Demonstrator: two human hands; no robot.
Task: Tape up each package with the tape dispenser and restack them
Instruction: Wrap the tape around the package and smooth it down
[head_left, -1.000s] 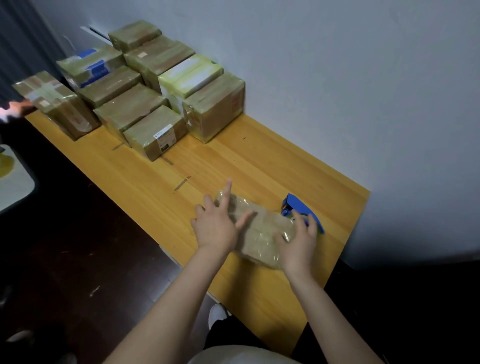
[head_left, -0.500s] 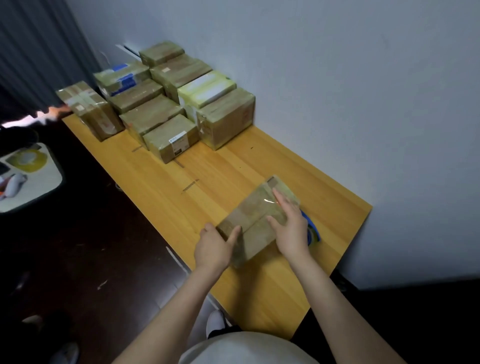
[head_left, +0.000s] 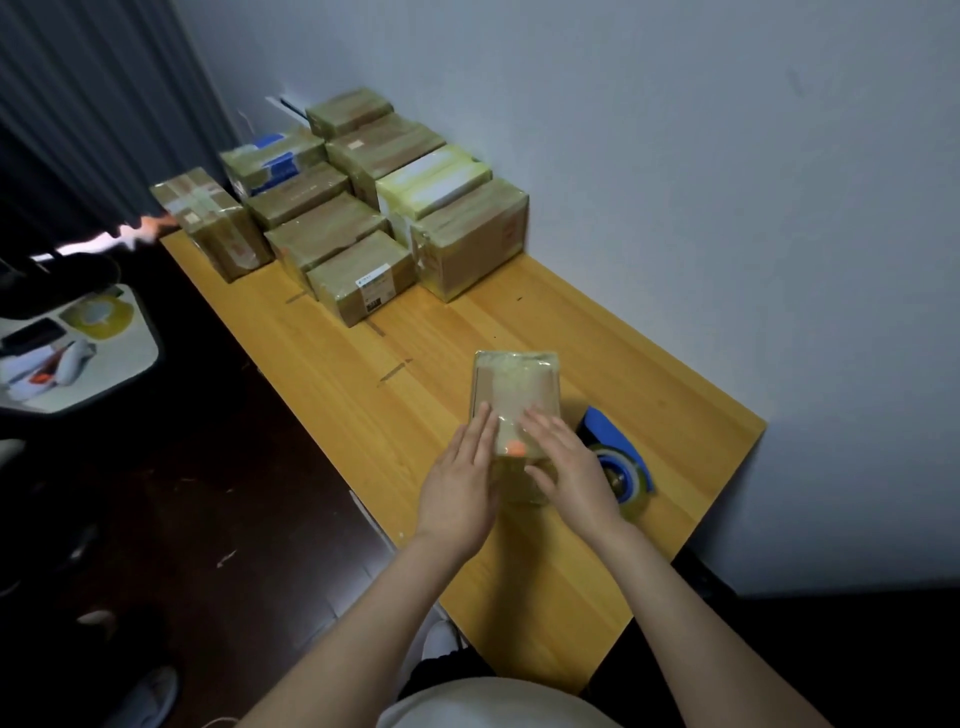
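Observation:
A small tape-wrapped cardboard package (head_left: 514, 389) lies on the wooden table (head_left: 519, 561) near its right end, its long side pointing away from me. My left hand (head_left: 460, 486) lies flat against the package's near left edge with straight fingers. My right hand (head_left: 569, 467) presses flat on its near right part. Just right of the package sits the blue tape dispenser (head_left: 618, 457), partly hidden by my right hand. Several taped packages (head_left: 363, 218) stand grouped at the table's far end by the wall.
A lone taped box (head_left: 213, 223) stands at the far left table corner. Left of the table a white stool (head_left: 83, 358) carries a yellow tape roll (head_left: 101, 314) and small items. Dark curtain and dark floor on the left; wall close behind the table.
The package has been turned from lying crosswise to pointing away from me. Both hands went from gripping its ends to lying flat on its near top.

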